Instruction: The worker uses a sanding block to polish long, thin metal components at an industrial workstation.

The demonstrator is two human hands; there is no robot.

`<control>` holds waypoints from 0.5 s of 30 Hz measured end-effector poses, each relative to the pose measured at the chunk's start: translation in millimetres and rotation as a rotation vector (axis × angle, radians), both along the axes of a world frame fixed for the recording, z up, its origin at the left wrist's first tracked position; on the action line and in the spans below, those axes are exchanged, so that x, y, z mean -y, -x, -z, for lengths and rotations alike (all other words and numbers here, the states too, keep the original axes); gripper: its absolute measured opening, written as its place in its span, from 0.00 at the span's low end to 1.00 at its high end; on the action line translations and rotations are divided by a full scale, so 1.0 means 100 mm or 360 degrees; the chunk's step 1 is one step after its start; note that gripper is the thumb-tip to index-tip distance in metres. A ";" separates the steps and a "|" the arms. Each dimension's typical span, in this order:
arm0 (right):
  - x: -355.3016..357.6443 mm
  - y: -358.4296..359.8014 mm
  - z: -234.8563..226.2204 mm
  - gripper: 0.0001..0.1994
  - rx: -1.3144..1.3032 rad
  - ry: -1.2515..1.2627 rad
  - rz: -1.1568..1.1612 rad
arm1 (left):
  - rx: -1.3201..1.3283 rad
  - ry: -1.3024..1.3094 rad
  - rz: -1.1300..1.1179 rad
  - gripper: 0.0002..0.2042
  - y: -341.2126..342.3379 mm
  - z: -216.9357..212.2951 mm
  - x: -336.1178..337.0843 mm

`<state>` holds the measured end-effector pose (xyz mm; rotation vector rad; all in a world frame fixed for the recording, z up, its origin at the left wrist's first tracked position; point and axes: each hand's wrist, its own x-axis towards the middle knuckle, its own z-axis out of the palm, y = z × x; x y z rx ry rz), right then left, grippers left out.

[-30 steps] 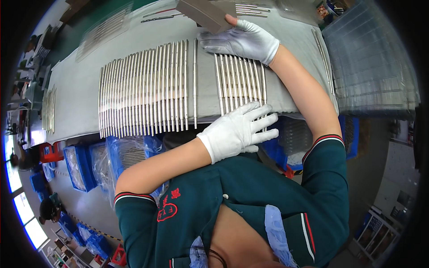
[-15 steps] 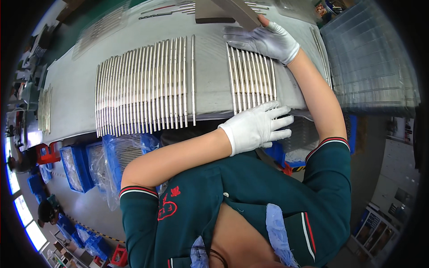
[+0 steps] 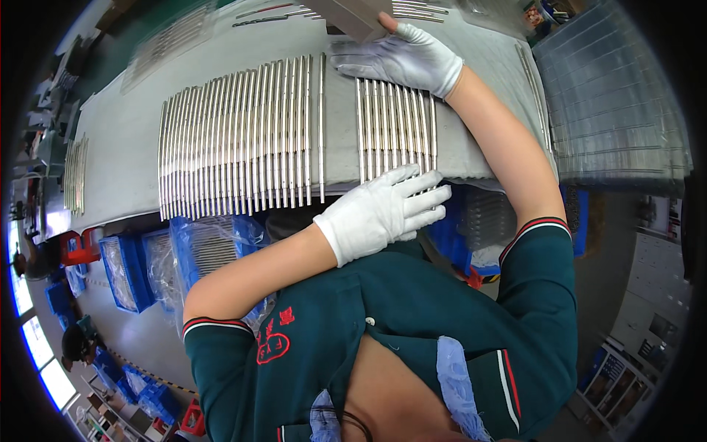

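A small row of shiny silver stepped metal rods [image 3: 396, 121] lies side by side on the grey-covered table. My left hand [image 3: 379, 214], in a white glove, rests at the rods' near ends with fingers stretched and slightly apart. Across their far ends lies my gloved right hand [image 3: 401, 62], fingers extended and bare thumb tip raised. A grey-beige bar [image 3: 357, 16] sits between that thumb and the fingers; its far part runs out of view. Left of this row is one separate rod [image 3: 322, 129], beside a larger row of similar rods [image 3: 236, 140].
More rods [image 3: 75, 177] lie at the table's left end. Clear plastic trays [image 3: 611, 110] stand on the right. Drill-like tools [image 3: 261, 20] lie at the far edge. Blue crates [image 3: 125, 272] and a plastic-wrapped bin [image 3: 213, 247] stand below the table's near side.
Both my hands have moved left, and the small row of rods has shifted left with them, nearer the single rod. The bar at my right thumb has moved left too.
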<state>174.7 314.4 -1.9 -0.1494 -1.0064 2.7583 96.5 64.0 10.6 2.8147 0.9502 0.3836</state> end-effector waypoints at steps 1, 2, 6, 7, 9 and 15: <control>0.01 0.07 0.01 0.41 0.0026 0.0088 -0.0025 | -0.0004 0.0027 -0.0030 0.25 0.04 -0.01 0.03; 0.01 0.11 0.01 0.41 0.0053 0.0175 -0.0049 | -0.0007 0.0054 -0.0059 0.25 0.08 -0.02 0.06; 0.02 0.14 0.01 0.41 0.0052 0.0093 -0.0042 | -0.0015 0.0069 -0.0071 0.26 0.09 -0.02 0.07; 0.02 0.12 0.00 0.41 0.0051 0.0094 -0.0049 | -0.0016 0.0070 -0.0078 0.26 0.08 -0.02 0.07; 0.01 -0.01 -0.02 0.43 0.0060 -0.0039 -0.0050 | 0.0001 0.0014 -0.0027 0.26 0.02 0.00 0.02; -0.09 -0.41 -0.04 0.43 0.0117 0.0034 0.0032 | 0.0075 -0.0130 0.0103 0.26 -0.27 0.09 -0.16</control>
